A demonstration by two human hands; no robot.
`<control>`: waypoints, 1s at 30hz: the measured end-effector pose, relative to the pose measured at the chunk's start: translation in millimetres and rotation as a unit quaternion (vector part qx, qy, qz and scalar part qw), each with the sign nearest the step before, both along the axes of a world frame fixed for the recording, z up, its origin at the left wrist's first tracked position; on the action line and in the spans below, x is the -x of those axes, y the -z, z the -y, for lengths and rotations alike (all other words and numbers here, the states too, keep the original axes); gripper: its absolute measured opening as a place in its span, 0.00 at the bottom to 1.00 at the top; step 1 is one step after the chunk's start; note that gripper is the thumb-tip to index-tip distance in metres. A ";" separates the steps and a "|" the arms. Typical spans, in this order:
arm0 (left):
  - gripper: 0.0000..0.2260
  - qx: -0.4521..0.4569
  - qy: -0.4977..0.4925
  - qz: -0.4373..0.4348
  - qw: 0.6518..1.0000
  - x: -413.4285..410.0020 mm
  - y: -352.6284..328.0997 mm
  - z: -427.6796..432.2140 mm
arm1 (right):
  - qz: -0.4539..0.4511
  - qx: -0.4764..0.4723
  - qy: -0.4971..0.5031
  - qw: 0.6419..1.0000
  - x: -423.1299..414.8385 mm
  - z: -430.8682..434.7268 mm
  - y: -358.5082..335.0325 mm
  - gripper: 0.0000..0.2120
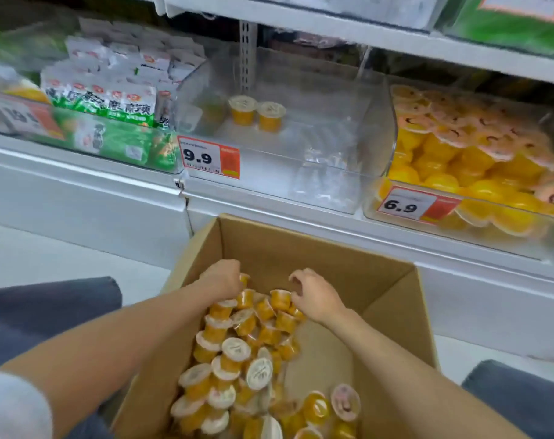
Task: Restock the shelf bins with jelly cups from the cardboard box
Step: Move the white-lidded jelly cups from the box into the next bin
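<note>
At twelve o'clock the shelf (79,172) carries a clear bin (332,147) holding two jelly cups (243,114); the cardboard box (301,248) at six holds the rest. Your left hand (223,278) and right hand (315,297) reach into that pile with fingers curled, and you cannot tell whether they grip anything.

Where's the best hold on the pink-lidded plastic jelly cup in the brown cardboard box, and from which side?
Likely pinch the pink-lidded jelly cup by its lid rim from above: the lid faces up, hiding the body.

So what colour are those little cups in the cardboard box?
Orange-yellow jelly cups with whitish lids, seen best in the head view.
</note>
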State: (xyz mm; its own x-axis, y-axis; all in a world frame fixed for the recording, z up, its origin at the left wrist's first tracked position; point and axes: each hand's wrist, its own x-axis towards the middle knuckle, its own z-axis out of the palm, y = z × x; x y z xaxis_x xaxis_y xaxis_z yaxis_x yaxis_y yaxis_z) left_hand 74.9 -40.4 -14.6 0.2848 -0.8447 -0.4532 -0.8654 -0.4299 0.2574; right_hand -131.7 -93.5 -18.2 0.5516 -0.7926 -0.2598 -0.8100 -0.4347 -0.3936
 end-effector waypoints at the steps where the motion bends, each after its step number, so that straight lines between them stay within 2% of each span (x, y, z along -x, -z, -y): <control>1: 0.09 -0.034 0.009 0.008 0.999 -3.9 17.9 -0.6 | -0.021 -0.038 0.012 0.999 4.4 1.6 22.1 0.17; 5: 0.13 -0.146 0.053 0.021 0.988 -10.7 80.1 1.1 | -0.037 -0.137 0.101 0.985 11.3 2.8 97.2 0.23; 7: 0.18 -0.175 0.035 0.006 0.984 -11.5 105.7 -0.2 | -0.024 -0.184 0.160 0.969 18.2 11.3 164.2 0.27; 10: 0.22 -0.156 0.002 -0.012 0.988 -8.8 128.8 -1.3 | -0.037 -0.258 0.190 0.946 21.1 15.1 217.3 0.32; 13: 0.20 -0.117 -0.039 -0.014 0.992 -2.4 134.8 0.0 | -0.028 -0.293 0.209 0.933 6.2 9.6 201.3 0.34; 15: 0.19 -0.092 -0.073 -0.018 0.993 2.5 136.0 0.3 | -0.008 -0.295 0.246 0.923 -3.6 9.1 198.9 0.30; 19: 0.20 -0.057 -0.115 -0.029 0.991 8.5 133.5 -1.5 | 0.015 -0.235 0.369 0.899 -22.3 1.9 201.3 0.19; 22: 0.21 -0.044 -0.121 -0.035 0.991 9.4 132.7 -4.5 | 0.032 -0.216 0.454 0.864 -31.0 -5.8 202.4 0.13; 30: 0.24 0.003 -0.117 -0.060 0.991 6.7 135.2 -10.6 | 0.155 -0.203 0.555 0.792 -26.8 -16.7 203.8 0.08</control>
State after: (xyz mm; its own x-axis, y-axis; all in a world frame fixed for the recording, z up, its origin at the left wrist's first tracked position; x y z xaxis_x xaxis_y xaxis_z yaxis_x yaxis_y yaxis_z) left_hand 68.2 -29.9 -149.8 0.4167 -0.7650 -0.4911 -0.7053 -0.6129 0.3563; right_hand -104.9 -76.8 -222.0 -0.3388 -0.7203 -0.6053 -0.4428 0.6897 -0.5729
